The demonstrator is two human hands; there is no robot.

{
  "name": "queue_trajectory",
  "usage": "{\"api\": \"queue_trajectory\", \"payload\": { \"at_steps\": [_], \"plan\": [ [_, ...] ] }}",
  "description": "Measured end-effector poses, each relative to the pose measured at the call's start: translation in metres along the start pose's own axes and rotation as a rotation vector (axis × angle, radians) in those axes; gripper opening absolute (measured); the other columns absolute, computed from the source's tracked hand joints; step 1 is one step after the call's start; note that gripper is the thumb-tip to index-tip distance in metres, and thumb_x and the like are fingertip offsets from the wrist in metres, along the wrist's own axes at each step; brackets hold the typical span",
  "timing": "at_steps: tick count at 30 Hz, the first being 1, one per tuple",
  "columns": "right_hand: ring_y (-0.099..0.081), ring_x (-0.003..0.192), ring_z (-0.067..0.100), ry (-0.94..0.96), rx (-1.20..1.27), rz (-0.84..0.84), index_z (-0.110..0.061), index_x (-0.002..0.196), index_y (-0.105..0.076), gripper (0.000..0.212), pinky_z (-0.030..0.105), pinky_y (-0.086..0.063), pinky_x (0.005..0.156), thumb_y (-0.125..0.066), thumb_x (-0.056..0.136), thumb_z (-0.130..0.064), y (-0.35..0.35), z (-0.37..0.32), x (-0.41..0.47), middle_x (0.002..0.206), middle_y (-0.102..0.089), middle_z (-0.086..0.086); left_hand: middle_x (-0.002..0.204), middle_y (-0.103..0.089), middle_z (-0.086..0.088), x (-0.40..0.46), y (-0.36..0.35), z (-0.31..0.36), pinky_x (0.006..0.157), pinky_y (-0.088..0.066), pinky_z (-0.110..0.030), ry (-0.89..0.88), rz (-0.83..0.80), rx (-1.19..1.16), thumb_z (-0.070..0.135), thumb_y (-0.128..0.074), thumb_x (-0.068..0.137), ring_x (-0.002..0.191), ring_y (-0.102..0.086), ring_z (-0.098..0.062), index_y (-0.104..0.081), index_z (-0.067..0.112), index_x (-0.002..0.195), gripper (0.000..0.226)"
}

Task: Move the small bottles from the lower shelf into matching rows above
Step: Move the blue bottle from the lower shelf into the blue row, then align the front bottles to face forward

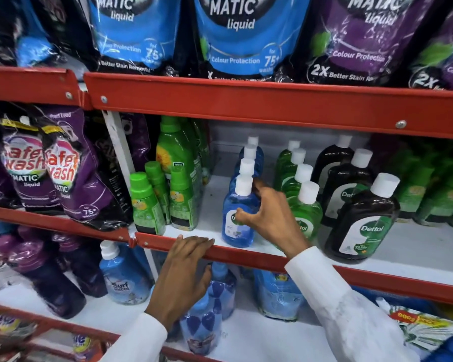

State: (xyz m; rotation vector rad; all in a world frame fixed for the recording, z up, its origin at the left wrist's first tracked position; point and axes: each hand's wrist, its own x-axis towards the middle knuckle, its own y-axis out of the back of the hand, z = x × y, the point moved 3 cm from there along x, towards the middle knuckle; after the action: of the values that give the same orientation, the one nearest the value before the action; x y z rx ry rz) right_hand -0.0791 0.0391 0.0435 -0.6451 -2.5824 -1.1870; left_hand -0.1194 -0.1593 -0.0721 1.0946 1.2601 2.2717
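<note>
R hand [268, 216] grips front blue bottle [237, 218]; L hand [186, 270] open on shelf edge [246, 254]

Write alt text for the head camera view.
A right hand grips the front blue bottle in a row on a red-edged store shelf, beside green and brown bottle rows. The left hand rests on the shelf edge.

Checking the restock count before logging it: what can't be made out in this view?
- Blue Dettol bottle: label partly covered by the right hand.
- Row behind it: count uncertain, the bottles overlap.
- Bottles below: partly hidden by the left hand and red shelf edge.
- Top pouches: cut off by the frame.
</note>
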Motion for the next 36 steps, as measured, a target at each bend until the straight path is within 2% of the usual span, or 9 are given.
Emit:
{"api": "queue_trajectory", "payload": {
  "at_steps": [4, 6, 8, 13, 17, 21, 30, 33, 36],
  "plan": [
    [-0.068, 0.079, 0.024, -0.012, -0.024, -0.004, -0.021, 0.12, -0.058, 0.053, 0.034, -0.058, 0.075, -0.079, 0.071, -0.025, -0.003, 0.0, 0.0, 0.098, -0.074, 0.002, 0.127, -0.062, 0.006, 0.008, 0.008, 0.0, 0.115, -0.028, -0.029, 0.054, 0.037, -0.113, 0.042, -0.05, 0.086, 0.121, -0.052, -0.014, -0.053, 0.027, 0.131, 0.047],
    [-0.066, 0.081, 0.013, -0.009, -0.003, 0.014, -0.021, 0.127, -0.058, 0.06, 0.005, -0.049, 0.071, -0.082, 0.072, -0.021, -0.001, 0.002, -0.006, 0.103, -0.071, -0.005, 0.127, -0.062, 0.006, 0.017, 0.015, 0.003, 0.108, -0.037, -0.026, 0.108, 0.076, -0.227, 0.041, -0.055, 0.087, 0.119, -0.054, -0.012, -0.054, 0.028, 0.13, 0.045],
    [-0.062, 0.081, 0.002, -0.038, 0.02, 0.038, -0.018, 0.132, -0.057, 0.066, -0.008, -0.037, 0.066, -0.085, 0.072, -0.019, -0.004, 0.008, -0.019, 0.102, -0.066, -0.009, 0.126, -0.064, 0.006, 0.029, 0.018, 0.007, 0.101, -0.042, -0.024, 0.147, 0.098, -0.325, 0.04, -0.059, 0.084, 0.114, -0.059, -0.01, -0.056, 0.026, 0.13, 0.048],
    [-0.073, 0.091, 0.016, -0.143, 0.004, 0.098, -0.014, 0.12, -0.063, 0.046, 0.027, -0.058, 0.084, -0.081, 0.08, -0.027, -0.035, 0.042, -0.048, 0.108, -0.077, -0.001, 0.109, -0.075, 0.003, 0.064, 0.003, 0.011, 0.089, -0.06, -0.036, 0.225, -0.024, -0.567, 0.028, -0.077, 0.076, 0.093, -0.07, -0.002, -0.061, 0.017, 0.121, 0.049],
    [-0.073, 0.096, 0.012, -0.141, 0.018, 0.131, -0.015, 0.116, -0.068, 0.031, 0.006, -0.049, 0.084, -0.076, 0.085, -0.016, -0.043, 0.054, -0.048, 0.107, -0.079, 0.001, 0.092, -0.078, 0.006, 0.076, -0.009, 0.006, 0.079, -0.062, -0.038, 0.232, -0.043, -0.573, 0.018, -0.084, 0.072, 0.082, -0.072, -0.001, -0.068, 0.018, 0.101, 0.033],
    [-0.075, 0.094, 0.011, -0.168, 0.051, 0.14, -0.017, 0.114, -0.068, 0.029, 0.036, -0.061, 0.088, -0.075, 0.086, -0.015, -0.045, 0.059, -0.047, 0.105, -0.079, 0.0, 0.089, -0.078, 0.009, 0.077, -0.011, 0.006, 0.079, -0.062, -0.031, 0.257, -0.026, -0.626, 0.014, -0.086, 0.071, 0.081, -0.072, -0.001, -0.071, 0.018, 0.096, 0.03],
    [-0.073, 0.093, 0.001, -0.171, 0.141, 0.17, -0.015, 0.116, -0.068, 0.032, 0.022, -0.059, 0.087, -0.076, 0.085, -0.01, -0.044, 0.061, -0.05, 0.108, -0.078, -0.001, 0.096, -0.073, 0.016, 0.075, -0.008, 0.013, 0.082, -0.056, -0.014, 0.236, -0.019, -0.666, 0.017, -0.086, 0.072, 0.091, -0.07, 0.004, -0.069, 0.02, 0.105, 0.038],
    [-0.07, 0.093, -0.007, -0.193, 0.235, 0.212, -0.012, 0.117, -0.07, 0.036, 0.009, -0.055, 0.081, -0.079, 0.083, -0.008, -0.033, 0.063, -0.065, 0.104, -0.077, -0.005, 0.113, -0.071, 0.009, 0.063, -0.005, 0.016, 0.092, -0.052, -0.022, 0.265, 0.12, -0.621, 0.026, -0.087, 0.071, 0.103, -0.067, -0.004, -0.065, 0.023, 0.116, 0.05],
    [-0.073, 0.077, 0.005, -0.134, 0.17, 0.429, -0.022, 0.093, -0.075, 0.022, 0.021, -0.061, 0.073, -0.084, 0.078, -0.009, -0.005, 0.059, -0.094, 0.089, -0.077, -0.011, 0.108, -0.063, 0.006, 0.041, 0.011, 0.045, 0.092, -0.043, -0.014, 0.213, 0.425, -0.524, 0.019, -0.082, 0.078, 0.102, -0.06, -0.003, -0.068, 0.024, 0.109, 0.034]
  ]
}}
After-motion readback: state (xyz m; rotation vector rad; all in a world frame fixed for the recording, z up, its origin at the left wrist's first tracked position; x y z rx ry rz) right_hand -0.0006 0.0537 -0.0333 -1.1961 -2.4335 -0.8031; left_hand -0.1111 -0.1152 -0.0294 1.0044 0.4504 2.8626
